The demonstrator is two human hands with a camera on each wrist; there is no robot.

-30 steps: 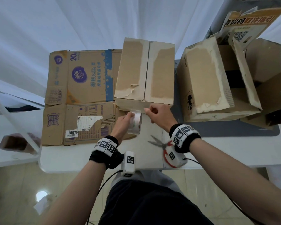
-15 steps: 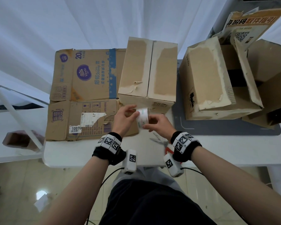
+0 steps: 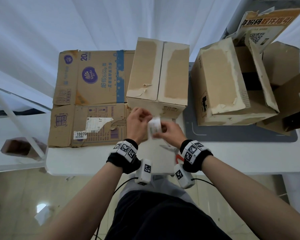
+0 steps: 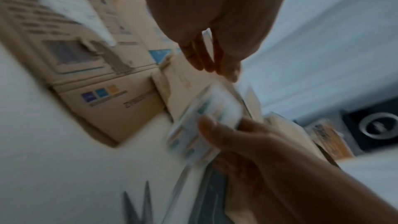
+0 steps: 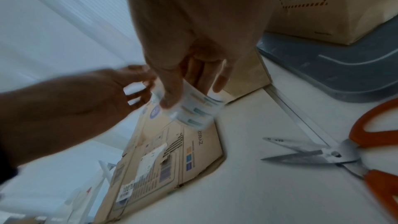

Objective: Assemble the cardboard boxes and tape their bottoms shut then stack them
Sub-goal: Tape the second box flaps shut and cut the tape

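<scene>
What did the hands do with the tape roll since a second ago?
The right hand left the box edge and now grips the tape roll too, pulled nearer the person. The left hand kept touching it. Box, flat cardboard and scissors stayed put.

Lighting was soft, diffuse daylight through the white curtain (image 3: 76, 32); shadows were faint. A bright glare patch lay on the floor tiles (image 3: 41, 207). The head view was sharp, bowed at its edges. Both wrist views were dim, motion-blurred; the tape roll (image 4: 206, 122) was smeared.
</scene>
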